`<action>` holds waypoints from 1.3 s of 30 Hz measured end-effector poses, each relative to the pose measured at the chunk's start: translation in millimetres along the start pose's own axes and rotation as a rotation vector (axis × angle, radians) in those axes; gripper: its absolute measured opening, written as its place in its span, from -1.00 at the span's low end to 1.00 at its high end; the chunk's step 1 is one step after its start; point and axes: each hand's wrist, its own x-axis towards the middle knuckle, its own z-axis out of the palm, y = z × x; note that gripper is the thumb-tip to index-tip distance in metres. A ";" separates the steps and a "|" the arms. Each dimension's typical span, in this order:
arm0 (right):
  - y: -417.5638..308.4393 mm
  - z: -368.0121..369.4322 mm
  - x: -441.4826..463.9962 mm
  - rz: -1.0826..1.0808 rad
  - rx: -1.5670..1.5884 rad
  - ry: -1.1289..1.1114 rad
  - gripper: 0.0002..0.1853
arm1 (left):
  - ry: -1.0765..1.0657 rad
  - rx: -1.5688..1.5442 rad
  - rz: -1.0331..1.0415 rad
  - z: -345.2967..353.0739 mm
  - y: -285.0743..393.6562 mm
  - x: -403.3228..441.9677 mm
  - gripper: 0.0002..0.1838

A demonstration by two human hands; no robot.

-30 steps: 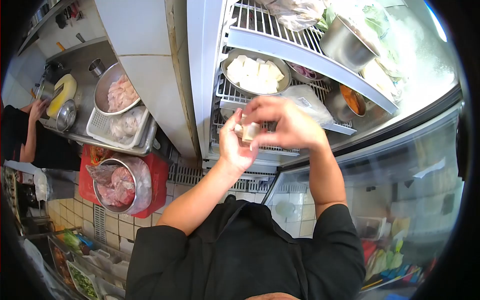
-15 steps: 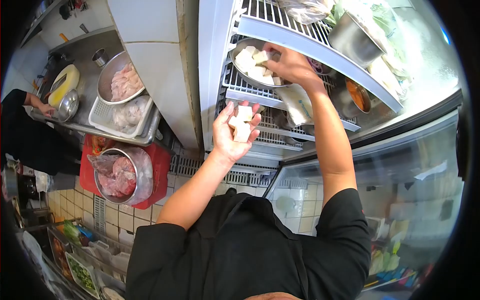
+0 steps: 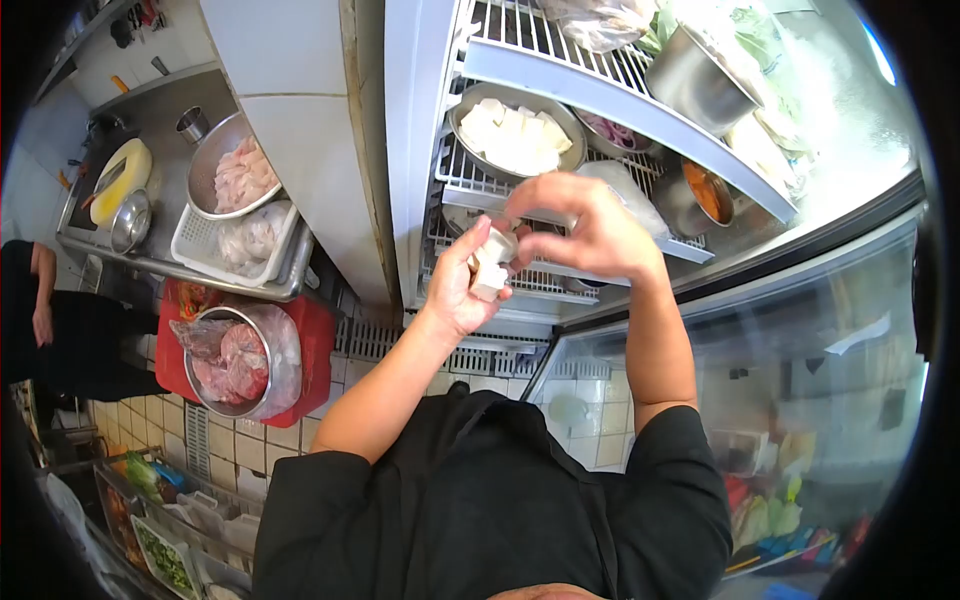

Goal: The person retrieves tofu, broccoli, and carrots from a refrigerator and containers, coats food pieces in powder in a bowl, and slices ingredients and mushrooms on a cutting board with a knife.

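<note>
My left hand [image 3: 462, 285], palm up with curled fingers, holds several white tofu cubes [image 3: 488, 278]. Just to its right is my right hand [image 3: 590, 228], thumb and forefinger apart in a curve beside the cubes; I see nothing between them, though its other fingers are partly hidden. Beyond both hands, a round metal bowl [image 3: 570, 160] heaped with more white cubes [image 3: 515, 138] sits on a wire shelf in the open fridge.
A steel pot [image 3: 695, 85] stands on the upper shelf [image 3: 600, 85]. Beside the cube bowl are a bowl of sliced onion [image 3: 615, 130] and a pot with orange food [image 3: 708, 192]. The glass door [image 3: 780, 340] hangs open at right. Another person [image 3: 60, 330] stands far left.
My right hand has left the bowl and come down and toward me, to beside my left hand. The other person's hand has moved off the metal bowl on the counter.
</note>
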 end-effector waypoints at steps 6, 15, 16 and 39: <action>47.8 1.5 65.8 0.256 -0.290 0.195 -0.72 | -0.170 -0.243 -0.043 -6.6 2.6 -3.8 -0.60; 55.3 -3.5 79.8 0.655 -0.134 0.228 -0.64 | -0.365 -0.356 0.040 -8.5 9.1 -9.3 -0.50; 57.0 -8.0 70.4 0.556 -0.080 0.310 -0.64 | -0.367 -0.362 0.049 -6.6 8.4 -9.8 -0.50; 80.8 -110.3 -141.4 0.883 -0.620 0.689 -0.75 | -0.242 -0.344 -0.160 18.0 -62.2 3.7 -0.57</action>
